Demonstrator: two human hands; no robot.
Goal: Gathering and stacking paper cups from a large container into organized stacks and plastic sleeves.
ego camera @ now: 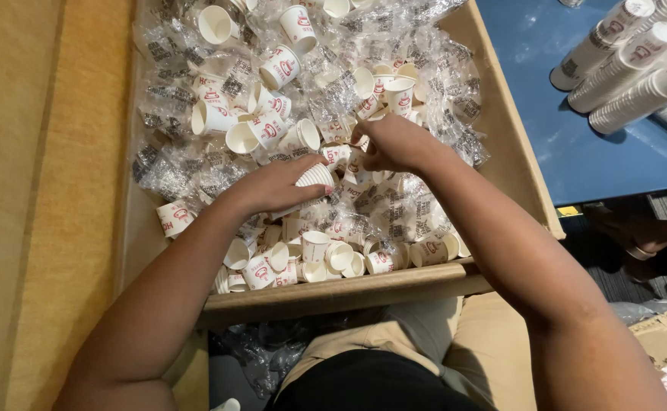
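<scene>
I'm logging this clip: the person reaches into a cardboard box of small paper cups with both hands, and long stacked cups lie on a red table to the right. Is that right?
Not quite. The head view shows the table under the stacked cups is blue, not red. The rest holds: left hand and right hand reach into the cardboard box of small paper cups.

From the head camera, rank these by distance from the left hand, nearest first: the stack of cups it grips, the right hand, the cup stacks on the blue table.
1. Stack of cups: in the left hand itself, mid-box.
2. Right hand: just right of it and slightly farther up the box, reaching into the loose cups.
3. Cup stacks on the blue table: far upper right, outside the cardboard box.
</scene>
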